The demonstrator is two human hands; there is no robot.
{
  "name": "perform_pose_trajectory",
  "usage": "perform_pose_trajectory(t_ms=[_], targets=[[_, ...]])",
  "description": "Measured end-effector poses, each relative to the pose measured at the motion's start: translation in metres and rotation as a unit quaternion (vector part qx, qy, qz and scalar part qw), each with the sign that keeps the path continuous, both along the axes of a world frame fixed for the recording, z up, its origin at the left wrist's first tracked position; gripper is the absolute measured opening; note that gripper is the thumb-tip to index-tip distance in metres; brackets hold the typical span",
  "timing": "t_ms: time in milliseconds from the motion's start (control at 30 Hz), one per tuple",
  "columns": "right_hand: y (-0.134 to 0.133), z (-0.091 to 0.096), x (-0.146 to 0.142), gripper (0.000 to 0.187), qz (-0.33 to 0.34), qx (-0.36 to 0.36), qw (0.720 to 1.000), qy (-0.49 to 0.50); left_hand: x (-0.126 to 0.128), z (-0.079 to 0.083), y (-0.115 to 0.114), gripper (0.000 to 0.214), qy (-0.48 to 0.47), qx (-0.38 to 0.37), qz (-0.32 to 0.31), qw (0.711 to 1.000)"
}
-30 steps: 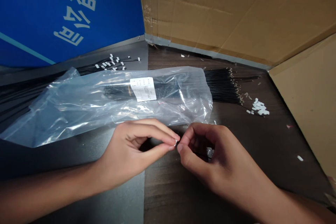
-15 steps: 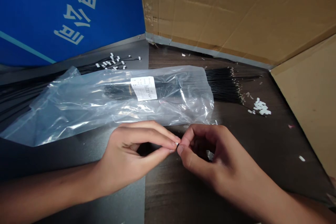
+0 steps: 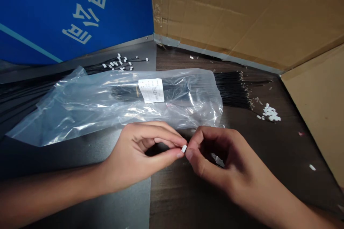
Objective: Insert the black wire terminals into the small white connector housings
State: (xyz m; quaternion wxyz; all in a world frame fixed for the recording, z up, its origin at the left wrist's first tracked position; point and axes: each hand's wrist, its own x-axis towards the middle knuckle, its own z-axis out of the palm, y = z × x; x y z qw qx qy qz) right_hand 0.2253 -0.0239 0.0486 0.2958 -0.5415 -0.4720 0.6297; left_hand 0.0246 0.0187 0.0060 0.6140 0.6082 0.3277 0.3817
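Between the thumb and fingertips of my left hand (image 3: 146, 155) is a small white connector housing (image 3: 184, 149), its near face visible. My right hand (image 3: 224, 157) is closed in a pinch just right of the housing, its fingertips at or against the housing's end. Whatever those right fingertips grip is hidden. Beyond both hands lies a clear plastic bag (image 3: 70, 121) with a paper label (image 3: 152, 90). A bundle of black wires (image 3: 231, 87) sticks out of its right end, with small bare terminals at the tips.
Loose white housings (image 3: 272, 112) lie in a pile right of the wire ends. At the back left, black wires with white connectors (image 3: 118, 63) rest on the table (image 3: 172, 200). A blue panel (image 3: 48, 10) and cardboard walls (image 3: 236, 14) border the back and right.
The white housing shows more plainly between my left fingertips, turned so its face is visible. My hands stay close together, and the whole view has shifted slightly.
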Motion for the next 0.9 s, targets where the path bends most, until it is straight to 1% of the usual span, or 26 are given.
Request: perform_pose_trajectory(t_ms=[300,433,567,700,800,900], targets=[[-0.0008,0.0049,-0.0009,0.014,-0.001,-0.024,0.999,0.021,-0.0047,-0.0038,-0.0018,0.022,0.022,0.018,-0.02,0.999],[0.0002,0.0091,-0.0036,0.016,-0.007,-0.023,0.999,0.035,-0.0052,-0.0043,-0.0032,0.025,0.019,0.025,-0.031,0.999],[0.0005,0.0095,-0.005,0.015,-0.002,-0.029,0.999,0.019,-0.0034,-0.0051,-0.0017,0.026,-0.003,-0.007,-0.046,0.999],[0.0,0.0077,-0.0049,0.014,-0.006,-0.011,1.0,0.001,-0.0029,-0.0039,0.0007,0.03,-0.027,-0.043,-0.044,0.998],[0.0,0.008,-0.0046,0.013,-0.006,-0.003,1.0,-0.012,-0.004,-0.0027,0.0013,0.032,-0.034,-0.053,-0.052,0.997],[0.0004,0.0085,-0.004,0.012,-0.007,0.004,1.0,-0.012,-0.0048,-0.0031,0.001,0.029,-0.031,-0.046,-0.047,0.997]])
